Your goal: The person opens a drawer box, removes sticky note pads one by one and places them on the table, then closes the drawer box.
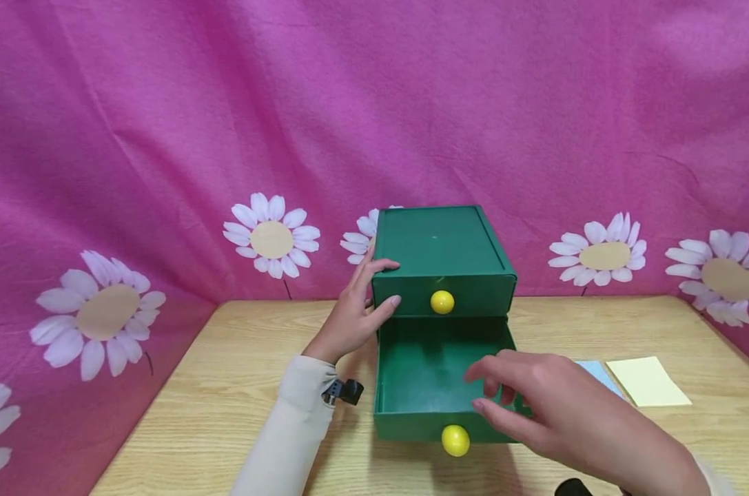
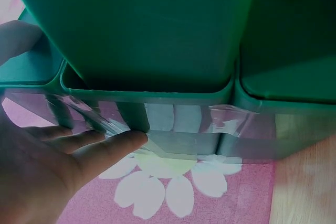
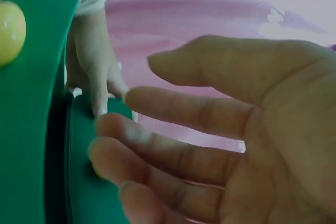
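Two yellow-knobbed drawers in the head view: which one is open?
The lower drawer, directly beneath the other: it is pulled out toward the person, its inside showing. The upper drawer sits closed, its front flush with the cabinet.

A pale wood-grain bench [image 1: 225,372] carried a green drawer unit and papers.
The drawer unit [image 1: 439,241] stood toward the middle of the bench, its lower drawer [image 1: 411,426] pulled out toward the near edge. To the unit's right lay a pale yellow square of paper [image 1: 650,381], set at a slant, and just beside it a light blue one [image 1: 600,377], partly hidden.
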The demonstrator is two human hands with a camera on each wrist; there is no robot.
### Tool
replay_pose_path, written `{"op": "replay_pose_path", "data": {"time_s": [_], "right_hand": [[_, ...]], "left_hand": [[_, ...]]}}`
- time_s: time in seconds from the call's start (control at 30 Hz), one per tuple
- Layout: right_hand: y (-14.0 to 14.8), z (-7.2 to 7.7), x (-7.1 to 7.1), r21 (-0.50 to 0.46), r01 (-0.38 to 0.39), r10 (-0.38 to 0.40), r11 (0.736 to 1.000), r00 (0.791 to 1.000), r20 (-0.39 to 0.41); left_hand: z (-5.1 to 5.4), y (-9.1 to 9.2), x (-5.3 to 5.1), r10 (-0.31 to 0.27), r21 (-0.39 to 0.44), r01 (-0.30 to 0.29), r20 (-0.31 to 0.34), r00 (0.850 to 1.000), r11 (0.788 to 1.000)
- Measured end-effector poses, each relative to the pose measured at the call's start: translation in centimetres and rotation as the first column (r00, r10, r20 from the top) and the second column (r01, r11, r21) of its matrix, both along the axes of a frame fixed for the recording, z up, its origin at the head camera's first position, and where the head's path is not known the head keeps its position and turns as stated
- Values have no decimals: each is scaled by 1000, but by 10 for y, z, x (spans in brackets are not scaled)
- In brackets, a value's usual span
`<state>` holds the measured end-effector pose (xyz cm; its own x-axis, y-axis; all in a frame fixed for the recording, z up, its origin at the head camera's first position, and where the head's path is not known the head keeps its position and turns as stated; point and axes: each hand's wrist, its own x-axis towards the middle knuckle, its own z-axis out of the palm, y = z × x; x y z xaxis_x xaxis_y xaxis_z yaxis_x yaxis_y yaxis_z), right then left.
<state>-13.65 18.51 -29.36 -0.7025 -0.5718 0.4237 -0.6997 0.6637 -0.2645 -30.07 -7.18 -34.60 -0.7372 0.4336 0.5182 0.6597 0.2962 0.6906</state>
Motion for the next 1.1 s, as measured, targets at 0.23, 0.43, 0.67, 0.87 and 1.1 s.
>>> {"op": "replay_pose_path", "data": {"time_s": [0.23,0.43,0.67,0.87,1.1], "right_hand": [[-15,-8,0,99,-128,91,987,945,314],[-26,-17,2,167,-149,55,975,882,467],[-33,-27,1,224,-104,-20,969,872,489],[-33,-31,-1,253,-78,-54,964,877,477],[-34,-31,-2,246,-63,-69,967,867,494]], "left_hand": [[-1,-1,-1,-7,14,7,-3,1000,1000],[-1,-1,-2,-17,21,17,-6,1000,1000],[-1,0,-2,-6,2,6,-17,1000,1000],[-1,0,-1,5,-10,-6,-30,1000,1000],[-1,-1,-1,6,-10,-6,-30,1000,1000]]}}
